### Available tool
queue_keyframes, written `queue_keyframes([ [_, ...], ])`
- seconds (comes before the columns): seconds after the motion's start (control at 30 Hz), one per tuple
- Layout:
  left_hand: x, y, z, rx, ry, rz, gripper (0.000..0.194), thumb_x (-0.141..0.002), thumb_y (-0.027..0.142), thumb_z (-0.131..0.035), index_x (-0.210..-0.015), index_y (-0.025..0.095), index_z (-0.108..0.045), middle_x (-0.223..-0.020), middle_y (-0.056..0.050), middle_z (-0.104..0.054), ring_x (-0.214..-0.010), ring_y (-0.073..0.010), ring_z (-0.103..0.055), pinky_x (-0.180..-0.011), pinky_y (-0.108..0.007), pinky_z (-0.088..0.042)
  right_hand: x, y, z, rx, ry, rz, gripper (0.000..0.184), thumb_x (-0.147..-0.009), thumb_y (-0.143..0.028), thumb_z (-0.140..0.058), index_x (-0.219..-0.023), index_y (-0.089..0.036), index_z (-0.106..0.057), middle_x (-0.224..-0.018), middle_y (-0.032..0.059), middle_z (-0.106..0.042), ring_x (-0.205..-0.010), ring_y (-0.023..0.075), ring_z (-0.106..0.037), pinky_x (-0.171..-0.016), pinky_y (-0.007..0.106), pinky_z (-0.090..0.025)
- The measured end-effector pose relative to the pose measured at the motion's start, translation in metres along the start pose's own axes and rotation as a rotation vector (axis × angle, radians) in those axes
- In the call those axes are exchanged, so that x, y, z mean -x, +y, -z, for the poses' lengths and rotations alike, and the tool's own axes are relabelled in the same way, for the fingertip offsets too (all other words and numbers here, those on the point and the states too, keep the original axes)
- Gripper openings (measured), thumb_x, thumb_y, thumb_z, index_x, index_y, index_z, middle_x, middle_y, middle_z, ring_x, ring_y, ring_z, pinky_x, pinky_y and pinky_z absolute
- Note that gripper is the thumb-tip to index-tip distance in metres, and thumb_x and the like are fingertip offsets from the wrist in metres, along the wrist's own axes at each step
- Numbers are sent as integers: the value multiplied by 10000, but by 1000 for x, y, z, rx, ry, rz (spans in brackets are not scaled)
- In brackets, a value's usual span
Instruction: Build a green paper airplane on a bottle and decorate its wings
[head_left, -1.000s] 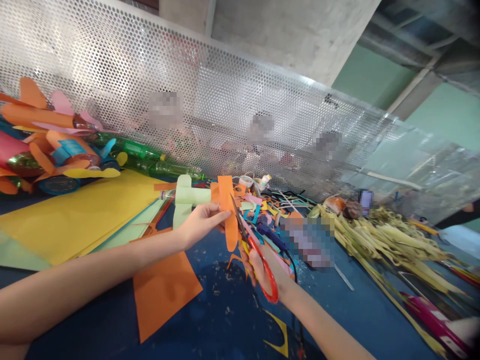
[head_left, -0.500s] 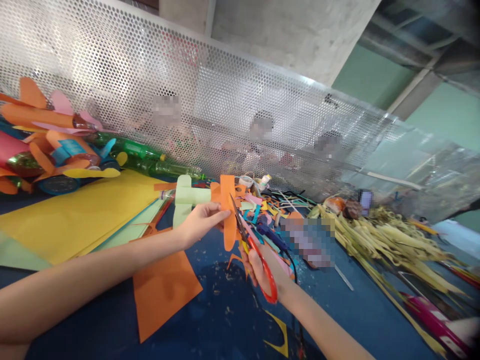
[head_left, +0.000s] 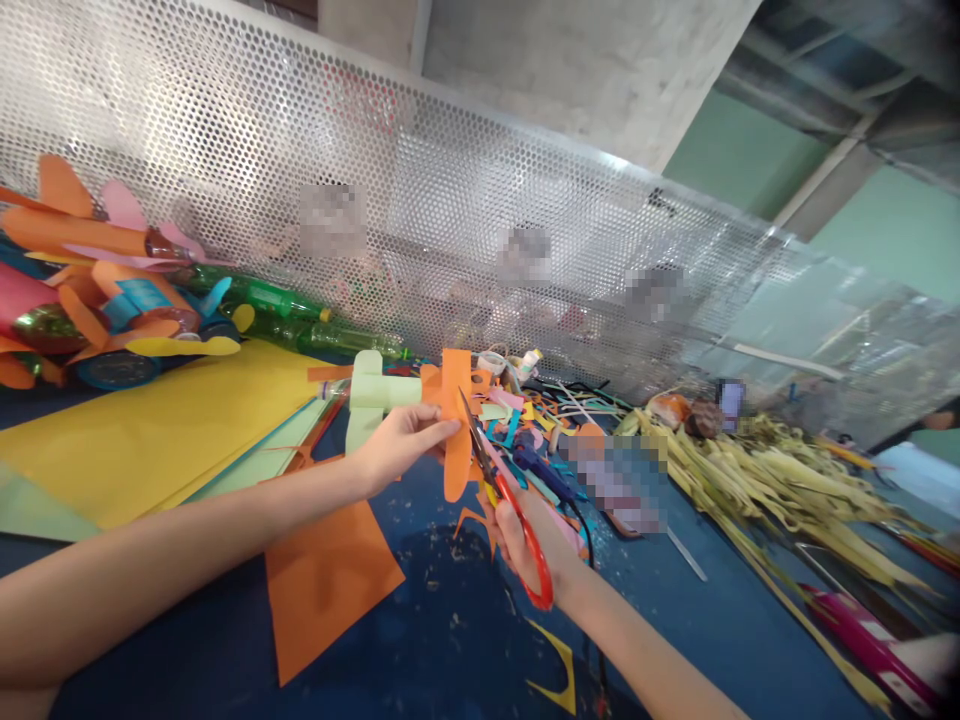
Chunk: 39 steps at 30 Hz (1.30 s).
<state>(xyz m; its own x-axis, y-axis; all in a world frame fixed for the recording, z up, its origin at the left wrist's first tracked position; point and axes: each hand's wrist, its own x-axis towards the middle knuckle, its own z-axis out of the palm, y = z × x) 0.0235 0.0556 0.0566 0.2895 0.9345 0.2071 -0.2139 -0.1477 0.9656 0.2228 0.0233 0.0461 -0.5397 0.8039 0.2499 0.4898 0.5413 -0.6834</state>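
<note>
The single head view looks forward and down across the worktop [head_left: 450, 650] from the wearer's own height. It is near enough that the left hand [head_left: 409, 440] and right hand [head_left: 521, 530] fall around mid-frame, with bare forearms [head_left: 225, 535] entering from the lower corners. Its wide field reaches beyond to the perforated metal screen [head_left: 465, 170] and the concrete [head_left: 555, 70] above. The frame is tilted: the screen's top edge slopes down rightward.

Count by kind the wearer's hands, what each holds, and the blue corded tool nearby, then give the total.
Hands (left hand, right hand): 2
Scissors: 1
Orange paper strip: 1
Blue corded tool: 1
Total: 5
</note>
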Motion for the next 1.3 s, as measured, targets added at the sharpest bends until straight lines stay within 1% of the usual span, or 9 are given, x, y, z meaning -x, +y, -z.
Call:
queue_keyframes([
  [0.27,0,0,0,6,-8,-3,269,-766,409,-646,-818,147,-682,-792,-37,-685,-694,-138,-615,-671,-248,-491,-1,2,2,51,-15,11,504,-905,-581,-213,-662,-214,-458,-567,-3,-401,-523,151,-413,-488,271,-375],
  [0.43,-1,0,2,20,-9,4,244,-768,390,-649,-813,152,-683,-775,-30,-675,-704,-143,-619,-709,-271,-499,1,0,1,80,-4,29,466,-898,-573,-269,-666,-220,-465,-553,-9,-390,-513,149,-413,-463,262,-342],
  [0.6,-1,0,4,41,-1,30,234,-752,380,-663,-823,159,-691,-775,-32,-683,-722,-158,-637,-743,-292,-501,0,2,2,67,-33,-3,500,-912,-558,-212,-655,-215,-471,-543,-11,-384,-484,141,-394,-450,261,-319],
  [0.8,-3,1,7,66,25,22,213,-737,361,-683,-796,156,-681,-773,-21,-685,-718,-139,-631,-726,-255,-500,0,6,2,72,-32,-17,484,-886,-588,-284,-643,-207,-457,-544,-16,-384,-480,129,-389,-445,249,-316],
  [0.9,-4,2,7,45,44,-21,238,-766,376,-657,-847,152,-670,-816,-25,-682,-730,-129,-622,-699,-234,-500,1,9,1,75,-37,-33,462,-870,-599,-332,-682,-200,-467,-539,-25,-394,-465,120,-393,-427,236,-313],
  [0.97,-6,2,7,-4,55,-31,258,-773,393,-646,-830,142,-664,-797,-28,-678,-704,-123,-617,-665,-226,-497,2,10,1,72,-52,-28,451,-871,-592,-347,-724,-189,-484,-553,-21,-429,-466,119,-418,-430,234,-336],
  [1.03,-6,2,7,-48,58,-25,275,-771,410,-643,-789,136,-655,-761,-27,-675,-673,-119,-614,-639,-222,-494,3,9,0,61,-68,-5,448,-884,-576,-336,-766,-178,-504,-600,-1,-486,-501,130,-468,-464,242,-387],
  [1.13,-6,2,5,-77,43,-23,284,-768,423,-640,-768,139,-645,-742,-22,-675,-659,-118,-614,-627,-224,-492,3,6,1,63,-73,40,450,-902,-557,-308,-794,-178,-525,-678,35,-546,-604,167,-536,-572,281,-459],
  [1.3,-3,2,2,-125,-19,-50,280,-789,421,-613,-763,143,-640,-729,-17,-666,-654,-114,-603,-624,-221,-489,4,3,2,53,-93,99,482,-921,-549,-237,-850,-198,-559,-767,66,-592,-716,204,-578,-697,326,-489],
])
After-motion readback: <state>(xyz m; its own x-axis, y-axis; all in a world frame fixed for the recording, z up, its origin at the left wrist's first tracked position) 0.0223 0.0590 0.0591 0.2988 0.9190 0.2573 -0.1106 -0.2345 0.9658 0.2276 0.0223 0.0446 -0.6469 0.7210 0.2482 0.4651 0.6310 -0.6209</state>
